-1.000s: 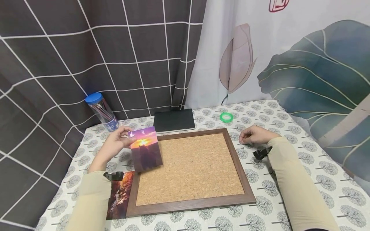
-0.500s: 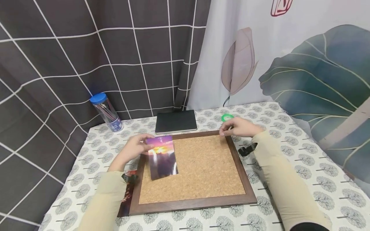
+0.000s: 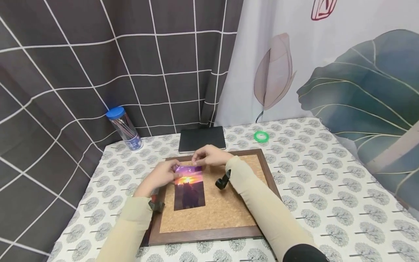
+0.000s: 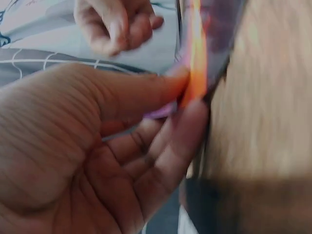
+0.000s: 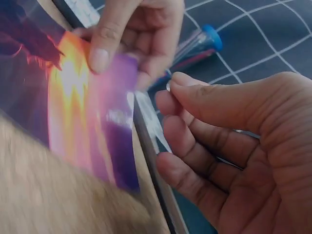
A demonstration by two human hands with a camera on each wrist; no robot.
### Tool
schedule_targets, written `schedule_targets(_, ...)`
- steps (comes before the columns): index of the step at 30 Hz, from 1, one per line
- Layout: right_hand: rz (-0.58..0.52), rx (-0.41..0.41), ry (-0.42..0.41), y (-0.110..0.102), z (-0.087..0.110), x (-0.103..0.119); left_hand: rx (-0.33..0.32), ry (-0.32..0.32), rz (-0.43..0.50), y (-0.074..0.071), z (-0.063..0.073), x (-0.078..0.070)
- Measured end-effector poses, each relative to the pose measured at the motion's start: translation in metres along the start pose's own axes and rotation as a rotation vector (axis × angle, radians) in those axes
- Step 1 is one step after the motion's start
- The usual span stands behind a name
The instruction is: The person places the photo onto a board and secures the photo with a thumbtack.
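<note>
My left hand [image 3: 160, 179] pinches the left edge of a sunset photo [image 3: 190, 193] between thumb and fingers. The photo is over the left part of a cork board [image 3: 226, 214] with a brown wooden frame; whether it lies flat on the cork I cannot tell. At the photo's top right corner is my right hand [image 3: 212, 156]. In the right wrist view, its thumb and forefinger pinch a tiny clear pin [image 5: 168, 87], mostly hidden by the fingertips. A narrow gap separates those fingers from the photo [image 5: 114, 122] there.
Behind the board lies a black notebook [image 3: 201, 138]. A blue-lidded clear tube [image 3: 126, 129] stands at the back left, and a green tape roll [image 3: 261, 141] lies at the back right. A second, dark red photo [image 3: 146, 238] shows partly beside the board's left edge.
My left hand has brought the photo rightward and down over the cork. My right hand has travelled left from the tablecloth beside the board to the photo's top corner.
</note>
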State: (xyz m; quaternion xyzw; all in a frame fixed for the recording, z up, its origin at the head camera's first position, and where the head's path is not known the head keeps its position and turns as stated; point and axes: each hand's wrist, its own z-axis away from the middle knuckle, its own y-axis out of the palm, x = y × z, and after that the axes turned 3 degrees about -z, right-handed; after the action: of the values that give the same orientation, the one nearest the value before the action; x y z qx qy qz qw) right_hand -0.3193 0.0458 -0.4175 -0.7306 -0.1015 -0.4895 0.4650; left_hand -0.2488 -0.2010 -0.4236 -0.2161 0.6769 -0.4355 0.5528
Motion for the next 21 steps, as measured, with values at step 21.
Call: schedule_targets(21,0.015,-0.053,0.061,0.029,-0.015,-0.023,0.033,-0.027,-0.057,0.005,-0.01,0.008)
